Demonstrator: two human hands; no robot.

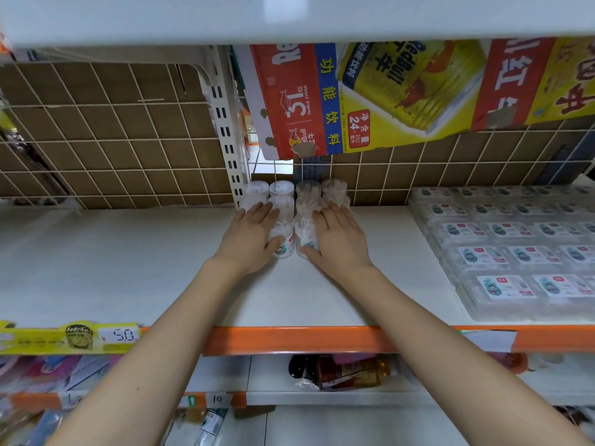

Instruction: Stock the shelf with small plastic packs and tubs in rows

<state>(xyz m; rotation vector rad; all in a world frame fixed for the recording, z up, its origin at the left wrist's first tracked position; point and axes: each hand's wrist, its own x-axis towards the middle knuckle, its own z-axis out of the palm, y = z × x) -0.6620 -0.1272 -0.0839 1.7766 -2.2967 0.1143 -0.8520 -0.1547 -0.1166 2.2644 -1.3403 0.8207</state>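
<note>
Several small clear round tubs (283, 201) with white contents stand in rows at the back middle of the white shelf (128, 268). My left hand (249, 236) lies flat over the left rows, its thumb against the front tub (285, 244). My right hand (338, 236) lies over the right rows, thumb by the other front tub (304, 235). The fingers of both hands are stretched out toward the back tubs. Flat clear plastic packs (502, 255) with white labels lie in rows on the right of the shelf.
A wire grid backed with brown cardboard (112, 130) closes the shelf's back. A red and yellow drinks carton (370, 94) hangs above the tubs. An orange rail (289, 339) with price tags edges the front. Bottles (347, 371) lie on the shelf below.
</note>
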